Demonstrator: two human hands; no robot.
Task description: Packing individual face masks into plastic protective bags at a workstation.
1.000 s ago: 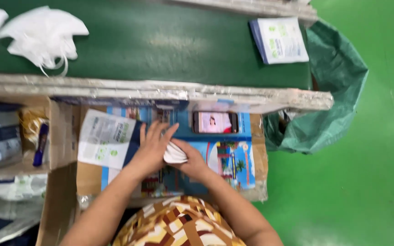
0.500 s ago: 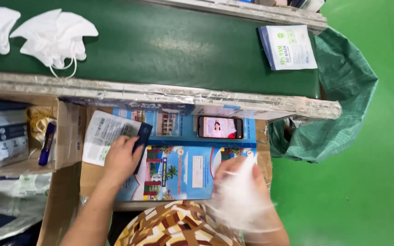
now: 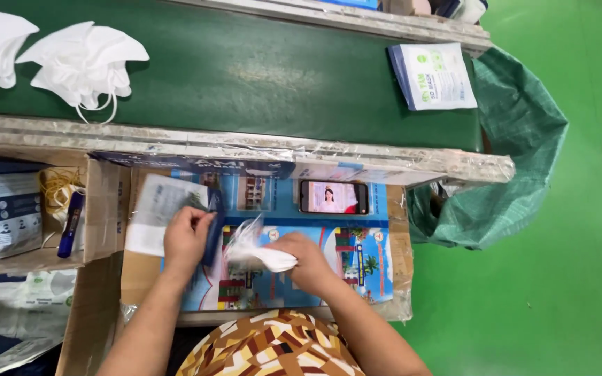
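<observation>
Hands meet mid-frame over the table (image 3: 384, 278): left hand (image 3: 188, 240) is closed around a dark blue pouch (image 3: 213, 226), right hand (image 3: 306, 259) pinches a folded white mask (image 3: 256, 252) pointed at its opening. Looks like the mask could bunch at the mouth if the pouch sags, or slide off toward the phone (image 3: 334, 197).

Both bare forearms enter from the bottom edge and converge toward the lower centre of the frame. Left hand (image 3: 186, 237), left of centre, is curled with knuckles up and fingers closed in a grip. Right hand (image 3: 303, 256), just right of it, is likewise clenched, fingers pinched together.
</observation>
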